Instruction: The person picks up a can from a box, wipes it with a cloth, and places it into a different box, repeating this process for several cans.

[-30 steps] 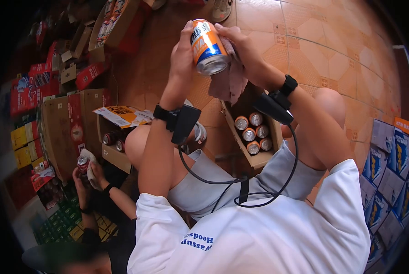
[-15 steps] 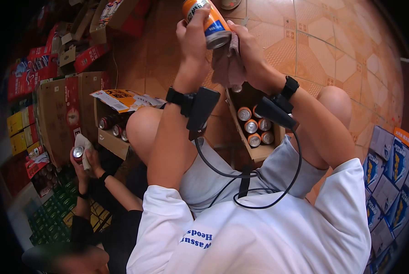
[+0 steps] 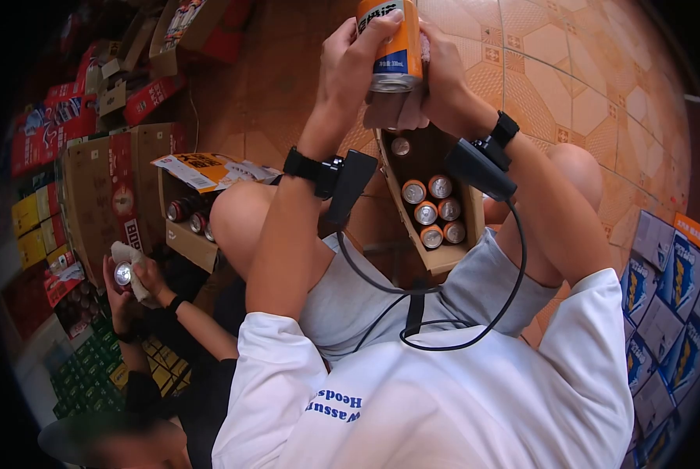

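At the top centre my left hand is wrapped round an orange can with a blue band, its thumb on the can's side. My right hand presses a greyish-pink cloth against the can's right side; part of the cloth hangs below the can. Under my hands, between my knees, an open carton holds several upright cans with orange rims. One more can stands at its far end.
A co-worker at the lower left holds a can and a pale cloth. Beside my left knee is an open carton of dark red cans. Boxes are stacked at left, blue-and-white packs at right.
The orange can and both my hands have moved right, and the can is more upright. My right hand has closed in against it with the cloth. The co-worker's hands have shifted slightly left.
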{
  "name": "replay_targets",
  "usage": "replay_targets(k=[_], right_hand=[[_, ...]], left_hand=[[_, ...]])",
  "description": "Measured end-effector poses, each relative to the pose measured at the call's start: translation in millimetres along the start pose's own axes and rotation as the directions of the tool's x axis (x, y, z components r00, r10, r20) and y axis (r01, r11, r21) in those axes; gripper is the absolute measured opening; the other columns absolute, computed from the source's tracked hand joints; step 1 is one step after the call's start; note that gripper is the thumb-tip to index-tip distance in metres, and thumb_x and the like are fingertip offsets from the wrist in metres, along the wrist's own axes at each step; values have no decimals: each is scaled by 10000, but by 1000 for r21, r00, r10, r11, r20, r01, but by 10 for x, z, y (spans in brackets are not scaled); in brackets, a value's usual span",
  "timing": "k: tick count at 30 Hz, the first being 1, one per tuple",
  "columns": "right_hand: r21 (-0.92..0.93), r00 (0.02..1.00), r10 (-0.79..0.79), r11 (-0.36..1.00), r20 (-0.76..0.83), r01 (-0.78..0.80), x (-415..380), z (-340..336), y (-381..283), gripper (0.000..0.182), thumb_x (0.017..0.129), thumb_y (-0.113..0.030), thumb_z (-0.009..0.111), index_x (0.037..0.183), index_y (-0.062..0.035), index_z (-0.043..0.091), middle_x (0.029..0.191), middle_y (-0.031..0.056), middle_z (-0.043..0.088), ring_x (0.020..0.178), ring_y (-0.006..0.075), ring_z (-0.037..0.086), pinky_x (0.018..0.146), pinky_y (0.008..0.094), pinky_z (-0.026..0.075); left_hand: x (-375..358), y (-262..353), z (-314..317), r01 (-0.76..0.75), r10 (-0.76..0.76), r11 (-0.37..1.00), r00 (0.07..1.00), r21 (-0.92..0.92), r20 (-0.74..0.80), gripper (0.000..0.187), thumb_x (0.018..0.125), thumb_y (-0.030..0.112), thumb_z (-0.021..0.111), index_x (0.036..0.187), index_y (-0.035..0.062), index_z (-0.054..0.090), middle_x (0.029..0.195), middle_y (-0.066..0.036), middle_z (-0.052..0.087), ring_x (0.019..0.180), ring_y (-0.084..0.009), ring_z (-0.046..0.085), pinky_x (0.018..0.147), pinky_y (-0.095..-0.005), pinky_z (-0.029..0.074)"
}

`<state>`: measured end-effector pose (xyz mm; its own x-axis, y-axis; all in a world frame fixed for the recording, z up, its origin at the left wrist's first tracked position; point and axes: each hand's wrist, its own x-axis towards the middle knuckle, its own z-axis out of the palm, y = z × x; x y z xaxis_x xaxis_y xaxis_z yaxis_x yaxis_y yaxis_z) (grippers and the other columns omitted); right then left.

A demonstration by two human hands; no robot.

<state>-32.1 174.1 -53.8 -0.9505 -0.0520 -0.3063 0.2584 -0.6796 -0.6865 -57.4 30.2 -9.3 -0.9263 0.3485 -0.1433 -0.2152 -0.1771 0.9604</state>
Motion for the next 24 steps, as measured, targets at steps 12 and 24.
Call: replay_targets(k=[12,24], right_hand=[[-136,900,-407,911,-156,389,-136,432,-129,338,1098,-353,438,1127,-88,645,859,31,696,697,123,637,618,319,520],[-1,998,-67,998,5,67,-118,194,-106,511,1096,-465,354,1338,-73,575,1182,115,697,1027,233,697,916,377,578]], left_hand=[[-72,128,206,-328,362,879,932,346,-35,601,934,396,774,1290,-43,568,1116,-129,675,1010,-187,665,841,-305,546],[-243,192,229,-197,216,918,976,344,-16,463,942,306,756,1187,-60,614,1078,-130,689,989,-189,676,839,-320,546]])
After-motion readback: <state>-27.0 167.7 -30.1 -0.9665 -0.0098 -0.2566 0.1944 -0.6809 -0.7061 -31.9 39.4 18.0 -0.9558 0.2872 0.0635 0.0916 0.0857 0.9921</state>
